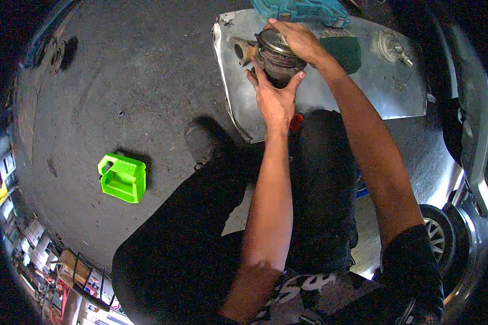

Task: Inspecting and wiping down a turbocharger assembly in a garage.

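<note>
A dark, rusty turbocharger body (281, 66) with a shiny round top plate and a brown pipe-like outlet on its left is between my hands, over a bare metal panel (320, 100). From the near side my left hand (275, 97) grips its lower body, thumb and fingers spread around it. My right hand (300, 42) lies over the top, fingers curled past the far rim. Whether the body rests on the panel or is lifted is hard to tell. A silver snail-shaped housing (389, 46) sits at the panel's right end.
At the panel's far edge lies a teal plastic basket (309, 12), near a dark green patch (344, 53). A cut-open bright green plastic container (123, 180) stands on the floor to the left. A car wheel (436, 238) is at the right, and cluttered shelving fills the lower left.
</note>
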A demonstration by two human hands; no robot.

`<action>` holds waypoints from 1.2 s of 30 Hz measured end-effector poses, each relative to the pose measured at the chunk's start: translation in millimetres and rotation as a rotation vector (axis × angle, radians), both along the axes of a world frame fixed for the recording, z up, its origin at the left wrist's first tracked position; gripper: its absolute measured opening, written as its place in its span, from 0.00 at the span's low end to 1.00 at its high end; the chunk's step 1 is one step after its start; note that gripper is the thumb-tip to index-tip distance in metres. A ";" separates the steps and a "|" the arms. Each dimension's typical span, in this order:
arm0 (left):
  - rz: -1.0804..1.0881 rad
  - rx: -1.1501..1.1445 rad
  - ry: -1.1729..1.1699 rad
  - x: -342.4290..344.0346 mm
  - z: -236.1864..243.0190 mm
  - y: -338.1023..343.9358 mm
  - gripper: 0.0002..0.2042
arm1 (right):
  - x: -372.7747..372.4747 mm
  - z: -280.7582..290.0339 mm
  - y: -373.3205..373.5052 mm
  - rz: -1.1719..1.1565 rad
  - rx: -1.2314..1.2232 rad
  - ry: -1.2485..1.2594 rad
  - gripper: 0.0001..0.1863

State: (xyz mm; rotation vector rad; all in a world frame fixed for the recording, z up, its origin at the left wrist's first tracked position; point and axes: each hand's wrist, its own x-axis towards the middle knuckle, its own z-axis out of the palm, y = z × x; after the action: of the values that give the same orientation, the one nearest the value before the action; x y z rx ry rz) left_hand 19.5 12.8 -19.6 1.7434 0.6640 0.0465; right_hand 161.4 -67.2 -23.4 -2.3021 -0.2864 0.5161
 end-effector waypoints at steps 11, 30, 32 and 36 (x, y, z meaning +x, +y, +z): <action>0.030 -0.047 0.025 0.5 3.8 -4.3 0.57 | 0.4 -9.8 -9.1 0.246 -0.175 -0.440 0.19; 0.155 -0.146 0.003 7.2 3.2 -17.4 0.42 | -10.3 0.0 -5.7 0.034 -0.165 -0.149 0.19; 0.154 -0.140 -0.001 5.9 0.4 -14.6 0.42 | -12.9 3.1 -0.4 0.030 -0.157 -0.175 0.19; 0.160 -0.146 -0.037 4.8 0.6 -17.0 0.42 | -13.9 3.8 -3.7 0.004 -0.138 -0.161 0.20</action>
State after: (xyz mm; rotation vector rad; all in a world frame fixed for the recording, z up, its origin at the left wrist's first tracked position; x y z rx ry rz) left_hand 24.3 -4.2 -19.0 1.5435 0.7603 0.1378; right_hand 147.5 -70.9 -19.7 -2.4825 -0.3426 0.3630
